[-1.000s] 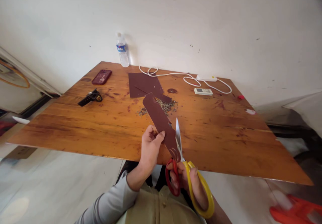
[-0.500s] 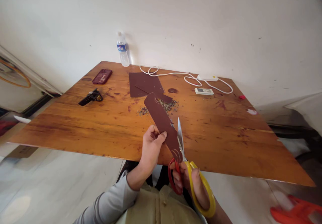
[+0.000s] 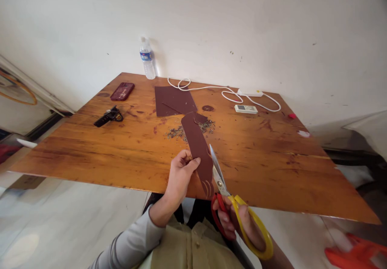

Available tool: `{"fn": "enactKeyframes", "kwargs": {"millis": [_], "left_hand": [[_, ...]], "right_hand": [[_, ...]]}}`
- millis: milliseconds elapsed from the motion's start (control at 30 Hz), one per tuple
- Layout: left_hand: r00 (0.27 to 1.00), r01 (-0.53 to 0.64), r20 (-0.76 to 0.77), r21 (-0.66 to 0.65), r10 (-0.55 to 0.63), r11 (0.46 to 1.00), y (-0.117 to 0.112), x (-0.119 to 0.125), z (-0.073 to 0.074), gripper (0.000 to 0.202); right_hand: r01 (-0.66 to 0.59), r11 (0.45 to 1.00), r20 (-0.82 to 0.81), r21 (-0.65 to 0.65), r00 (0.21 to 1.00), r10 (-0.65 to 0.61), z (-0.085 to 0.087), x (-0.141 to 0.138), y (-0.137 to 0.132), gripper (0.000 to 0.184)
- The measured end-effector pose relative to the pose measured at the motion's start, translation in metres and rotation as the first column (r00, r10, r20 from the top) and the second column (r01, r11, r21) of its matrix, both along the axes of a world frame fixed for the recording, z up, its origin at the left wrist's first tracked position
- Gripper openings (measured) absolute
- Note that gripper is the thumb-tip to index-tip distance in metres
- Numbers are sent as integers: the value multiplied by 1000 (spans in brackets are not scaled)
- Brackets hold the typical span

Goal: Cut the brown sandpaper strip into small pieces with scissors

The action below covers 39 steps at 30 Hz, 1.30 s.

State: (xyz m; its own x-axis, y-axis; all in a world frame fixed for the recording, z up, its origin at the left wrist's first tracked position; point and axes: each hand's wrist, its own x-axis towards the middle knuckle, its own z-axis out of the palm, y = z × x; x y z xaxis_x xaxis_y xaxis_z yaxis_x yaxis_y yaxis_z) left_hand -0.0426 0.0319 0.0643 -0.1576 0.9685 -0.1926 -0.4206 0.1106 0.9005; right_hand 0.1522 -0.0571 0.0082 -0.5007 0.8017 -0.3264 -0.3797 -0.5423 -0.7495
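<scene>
Between thumb and fingers, my left hand (image 3: 181, 170) pinches a long dark-brown strip (image 3: 198, 146), which looks like stiff paper or thin leather. Its near end has several curved slits, and its right edge is cut unevenly. My right hand (image 3: 238, 218) is wrapped round the handles, one red and one yellow, of a pair of scissors (image 3: 219, 176). The blades point away from me along the strip's right edge and are slightly apart. Under the strip's far end lies a heap of small dark shreds (image 3: 177, 133). Behind it rest larger brown sheets (image 3: 169, 100).
On the wooden table (image 3: 90, 152) stand a water bottle (image 3: 147, 59) and, at left, a dark red phone (image 3: 122, 91) and a black strapped object (image 3: 109, 116). A white power strip (image 3: 249, 93) with its cord and a remote control (image 3: 246, 109) lie at the back right.
The scissors have shifted right and away from the slit end, their blades now closer together. The strip has turned more upright, its far end swinging right. My left hand keeps its pinch.
</scene>
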Motion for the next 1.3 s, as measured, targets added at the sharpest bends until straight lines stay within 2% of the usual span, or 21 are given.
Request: {"fn": "enactKeyframes", "kwargs": {"millis": [200, 333, 600, 700, 833, 967, 1067, 1100, 1133, 1300], "left_hand": [[997, 59, -43, -13, -59, 998, 3, -6, 2, 35], [992, 102, -63, -53, -105, 993, 5, -10, 2, 31], [978, 174, -103, -93, -183, 980, 9, -17, 5, 28], [967, 209, -123, -110, -222, 972, 10, -20, 1, 26], [955, 246, -141, -124, -262, 961, 11, -25, -2, 24], [940, 288, -148, -134, -306, 948, 13, -28, 2, 23], [935, 307, -138, -140, -326, 941, 14, -30, 6, 23], [933, 315, -133, -144, -334, 938, 14, -30, 7, 23], [931, 323, -125, -150, -342, 934, 14, -31, 8, 23], [926, 347, -93, -165, -365, 923, 15, -31, 8, 26]], "right_hand": [[-121, 993, 53, -3, 991, 121, 9, 19, 6, 78], [-126, 992, 110, 4, 986, 125, 18, 25, 7, 77], [-193, 978, 166, 74, 970, 179, 19, 33, 10, 73], [-185, 971, 263, 149, 954, 141, 18, 39, 5, 72], [-183, 967, 331, 177, 936, 117, 18, 46, 1, 70], [-205, 964, 355, 167, 925, 135, 41, 40, 3, 63], [-157, 972, 410, 178, 909, 71, 65, 29, 5, 63], [-111, 977, 445, 182, 895, 19, 71, 25, 5, 64], [-118, 975, 447, 190, 895, 21, 76, 23, 5, 65], [-148, 973, 511, 179, 859, 37, 79, 20, 5, 67]]}}
